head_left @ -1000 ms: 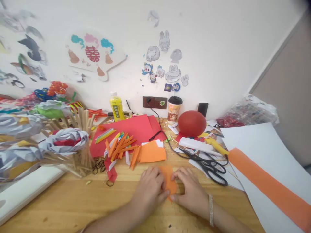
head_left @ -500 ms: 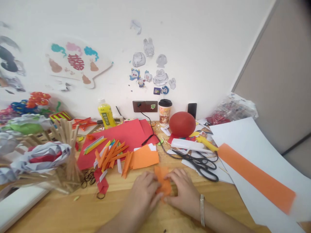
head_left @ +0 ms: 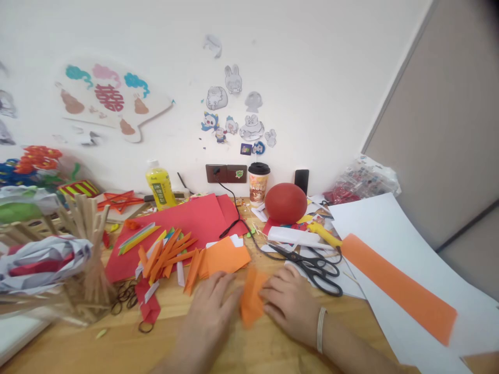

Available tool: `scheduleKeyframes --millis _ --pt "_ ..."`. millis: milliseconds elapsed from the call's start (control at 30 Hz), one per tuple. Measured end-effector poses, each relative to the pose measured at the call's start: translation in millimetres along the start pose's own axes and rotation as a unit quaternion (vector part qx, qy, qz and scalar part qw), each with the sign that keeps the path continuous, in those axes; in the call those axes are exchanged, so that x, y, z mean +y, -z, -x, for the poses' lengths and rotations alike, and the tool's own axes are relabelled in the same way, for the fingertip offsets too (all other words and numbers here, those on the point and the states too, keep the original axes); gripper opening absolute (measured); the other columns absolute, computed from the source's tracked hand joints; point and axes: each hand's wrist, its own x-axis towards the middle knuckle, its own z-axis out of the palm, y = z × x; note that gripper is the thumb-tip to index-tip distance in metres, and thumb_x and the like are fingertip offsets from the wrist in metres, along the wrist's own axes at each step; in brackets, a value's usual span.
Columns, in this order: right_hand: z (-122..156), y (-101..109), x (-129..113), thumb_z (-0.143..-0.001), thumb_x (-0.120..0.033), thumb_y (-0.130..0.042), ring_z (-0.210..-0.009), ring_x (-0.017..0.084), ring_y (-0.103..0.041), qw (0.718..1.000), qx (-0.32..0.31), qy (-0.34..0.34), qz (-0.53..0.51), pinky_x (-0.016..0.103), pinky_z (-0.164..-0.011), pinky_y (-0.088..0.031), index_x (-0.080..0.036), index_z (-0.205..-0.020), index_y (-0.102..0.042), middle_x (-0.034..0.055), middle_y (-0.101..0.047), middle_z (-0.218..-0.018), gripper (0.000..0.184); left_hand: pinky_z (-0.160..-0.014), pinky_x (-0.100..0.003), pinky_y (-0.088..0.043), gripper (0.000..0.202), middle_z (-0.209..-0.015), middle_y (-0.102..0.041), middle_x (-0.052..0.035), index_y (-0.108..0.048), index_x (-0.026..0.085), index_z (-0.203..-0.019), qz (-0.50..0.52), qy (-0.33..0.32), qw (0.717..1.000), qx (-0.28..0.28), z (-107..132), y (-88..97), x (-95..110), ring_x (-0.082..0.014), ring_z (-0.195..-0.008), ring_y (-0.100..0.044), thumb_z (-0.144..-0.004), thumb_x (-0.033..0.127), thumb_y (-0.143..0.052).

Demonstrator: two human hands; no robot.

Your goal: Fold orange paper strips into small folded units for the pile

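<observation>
Several narrow wooden sticks [head_left: 80, 221] stand bundled at far left, beside dark elastic rings [head_left: 123, 297] and a folded red paper piece [head_left: 148, 306]. Next, a pile of folded orange strips [head_left: 173, 254] lies partly on a red sheet [head_left: 197, 215]; these read as finished folds, exact count not possible owing to overlap. Left hand [head_left: 212, 307]: fingers spread on the tabletop, nothing clasped, thumb at or just beside the work; contact uncertain. Beyond it, flat orange paper [head_left: 228, 257], apparently unfolded. Between the hands, the orange piece in work [head_left: 251, 299] sits low over the table, edges blurred, a lengthwise fold line showing; judged part-folded, wider than the piled strips. Right hand [head_left: 286, 298]: curled, fingertips on the piece's right edge; cannot tell whether pinching or only pressing. Farther right, black scissors [head_left: 312, 266] lie clear of both hands, then a long orange strip [head_left: 397, 285], uncreased as far as visible, on white paper [head_left: 370, 223].
</observation>
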Motion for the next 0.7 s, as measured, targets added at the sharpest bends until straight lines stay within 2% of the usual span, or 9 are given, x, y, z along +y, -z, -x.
scheduleKeyframes --millis 67,100,167,267,333,400,533,633,700 --pt "0 -6 -9 -0.085 -0.016 -0.049 -0.076 0.018 -0.048 0.999 0.022 -0.008 0.042 0.038 -0.076 -0.033 -0.021 -0.083 -0.063 0.0024 -0.063 -0.076 0.015 -0.078 -0.041 -0.049 0.029 -0.099 -0.064 -0.0121 -0.059 0.014 -0.102 0.027 -0.053 0.998 0.032 1 -0.7 6 -0.0249 -0.097 -0.054 -0.087 0.007 -0.036" --pt "1 -9 -13 -0.085 -0.017 -0.050 -0.077 0.018 -0.048 0.999 0.028 -0.002 0.046 0.037 -0.074 -0.033 -0.020 -0.078 -0.062 0.0030 -0.062 -0.078 0.014 -0.078 -0.039 -0.050 0.026 -0.094 -0.065 -0.0112 -0.059 0.013 -0.102 0.042 -0.082 0.995 0.043 1 -1.5 10 -0.0230 -0.093 -0.056 -0.087 0.008 -0.038" --pt "1 -12 -18 -0.084 -0.018 -0.051 -0.084 0.019 -0.049 0.998 0.046 0.019 0.033 0.037 -0.077 -0.032 -0.018 -0.083 -0.061 0.0048 -0.063 -0.092 0.010 -0.077 -0.035 -0.051 0.022 -0.086 -0.066 -0.0095 -0.059 0.010 -0.101 0.061 -0.115 0.991 0.036 1 -3.5 18 -0.0200 -0.083 -0.059 -0.087 0.009 -0.041" --pt "2 -11 -17 -0.084 -0.016 -0.049 -0.083 0.019 -0.049 0.998 0.060 0.027 -0.008 0.036 -0.078 -0.033 -0.019 -0.088 -0.061 0.0041 -0.064 -0.086 0.014 -0.074 -0.034 -0.052 0.024 -0.078 -0.066 -0.0080 -0.057 0.009 -0.104 0.048 -0.107 0.993 0.002 0 -5.1 21 -0.0186 -0.075 -0.061 -0.089 0.010 -0.039" --pt "3 -7 -12 -0.084 -0.015 -0.047 -0.078 0.018 -0.048 0.998 0.053 0.019 -0.041 0.035 -0.074 -0.035 -0.019 -0.089 -0.062 0.0032 -0.063 -0.076 0.017 -0.073 -0.036 -0.053 0.027 -0.076 -0.064 -0.0078 -0.054 0.009 -0.109 0.022 -0.104 0.994 -0.010 0 -5.4 18 -0.0192 -0.074 -0.061 -0.090 0.012 -0.035" --pt "4 -4 -8 -0.084 -0.014 -0.046 -0.077 0.018 -0.048 0.996 0.044 0.018 -0.077 0.033 -0.072 -0.037 -0.020 -0.091 -0.062 0.0031 -0.063 -0.076 0.019 -0.076 -0.040 -0.052 0.028 -0.075 -0.063 -0.0074 -0.054 0.009 -0.109 0.004 -0.105 0.994 -0.018 -1 -5.6 13 -0.0193 -0.073 -0.060 -0.092 0.015 -0.034" --pt "3 -2 -3 -0.083 -0.015 -0.048 -0.088 0.019 -0.050 0.994 0.045 0.017 -0.103 0.034 -0.080 -0.038 -0.021 -0.097 -0.061 0.0034 -0.066 -0.095 0.020 -0.089 -0.045 -0.045 0.022 -0.072 -0.059 -0.0022 -0.058 0.014 -0.095 0.022 -0.107 0.993 -0.049 -2 -6.1 7 -0.0168 -0.071 -0.057 -0.092 0.017 -0.036" --pt "2 -3 -6 -0.084 -0.016 -0.047 -0.088 0.018 -0.051 0.993 0.036 0.036 -0.109 0.034 -0.080 -0.039 -0.021 -0.097 -0.060 0.0025 -0.067 -0.088 0.020 -0.093 -0.045 -0.040 0.023 -0.071 -0.057 -0.0013 -0.058 0.016 -0.083 0.019 -0.087 0.994 -0.059 -3 -4.8 6 -0.0173 -0.075 -0.055 -0.091 0.012 -0.036" --pt "3 -3 -9 -0.084 -0.016 -0.044 -0.082 0.017 -0.052 0.991 0.020 0.070 -0.113 0.033 -0.078 -0.039 -0.021 -0.093 -0.060 0.0019 -0.066 -0.080 0.019 -0.092 -0.044 -0.039 0.024 -0.073 -0.058 -0.0024 -0.057 0.015 -0.082 0.008 -0.091 0.994 -0.057 -2 -4.2 7 -0.0184 -0.078 -0.053 -0.091 0.009 -0.036"
